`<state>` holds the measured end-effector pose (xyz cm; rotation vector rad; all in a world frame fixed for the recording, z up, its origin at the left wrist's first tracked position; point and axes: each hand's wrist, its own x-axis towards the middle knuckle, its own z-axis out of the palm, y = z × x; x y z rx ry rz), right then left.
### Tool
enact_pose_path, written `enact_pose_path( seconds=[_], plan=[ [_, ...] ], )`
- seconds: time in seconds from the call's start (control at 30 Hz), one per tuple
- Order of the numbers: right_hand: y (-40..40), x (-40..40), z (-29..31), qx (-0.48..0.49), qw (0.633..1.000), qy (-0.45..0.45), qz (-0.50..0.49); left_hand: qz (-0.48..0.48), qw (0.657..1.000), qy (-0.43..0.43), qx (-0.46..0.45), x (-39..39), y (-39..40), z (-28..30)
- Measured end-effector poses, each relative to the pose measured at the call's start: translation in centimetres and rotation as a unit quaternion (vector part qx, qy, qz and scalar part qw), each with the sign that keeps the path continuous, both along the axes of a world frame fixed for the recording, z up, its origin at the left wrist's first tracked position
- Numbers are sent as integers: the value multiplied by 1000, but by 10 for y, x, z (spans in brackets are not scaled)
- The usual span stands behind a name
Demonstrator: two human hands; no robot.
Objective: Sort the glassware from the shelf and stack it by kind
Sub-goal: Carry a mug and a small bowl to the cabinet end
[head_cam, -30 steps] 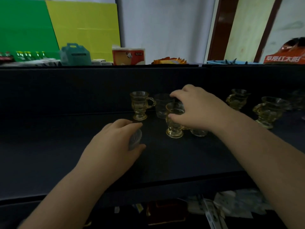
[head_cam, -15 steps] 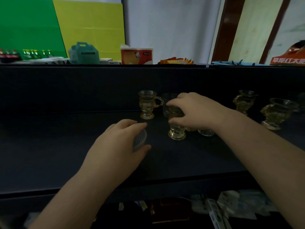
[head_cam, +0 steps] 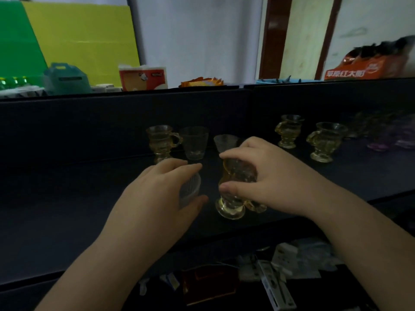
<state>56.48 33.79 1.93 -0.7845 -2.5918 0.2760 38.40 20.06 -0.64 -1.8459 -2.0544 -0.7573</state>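
Observation:
My right hand (head_cam: pixel 267 178) grips an amber footed mug (head_cam: pixel 231 198) round its bowl, near the front of the dark shelf (head_cam: pixel 67 209). My left hand (head_cam: pixel 157 198) holds a small clear ribbed glass (head_cam: pixel 190 189), tilted on its side in the palm. Behind them stand another amber handled mug (head_cam: pixel 160 142), a clear tumbler (head_cam: pixel 195 142) and a second clear glass (head_cam: pixel 224 142), partly hidden by my right fingers. Two more amber mugs (head_cam: pixel 288 133) (head_cam: pixel 324 141) stand at the right.
Purple glassware (head_cam: pixel 390 140) sits blurred at the shelf's far right. The ledge above holds a teal box (head_cam: pixel 65 78), a red tissue box (head_cam: pixel 142 77) and an orange bag (head_cam: pixel 368 68). Papers and boxes (head_cam: pixel 280 265) lie on the lower level.
My right hand has drawn the amber mug toward me, away from the other glasses, uncovering a clear glass behind. My left hand still holds the ribbed glass and has shifted slightly right.

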Motion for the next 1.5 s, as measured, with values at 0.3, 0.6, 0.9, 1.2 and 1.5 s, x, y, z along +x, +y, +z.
enact_pose_path(
  seconds=[0.3,0.6,0.9,1.2,1.5],
  plan=[
    [36,131,-4,-3,993,77,-85,-56,998,7,7,108,65,3],
    [112,259,-7,19,986,111,-124,-53,998,-21,4,224,141,-1],
    [207,307,0,26,987,115,-109,-11,999,-33,-12,285,191,-7],
    [308,236,-5,31,988,121,-93,41,999,-12,-6,272,231,-2],
    [383,155,-5,-9,995,52,-84,54,998,-7,5,231,250,-1]
  ],
)
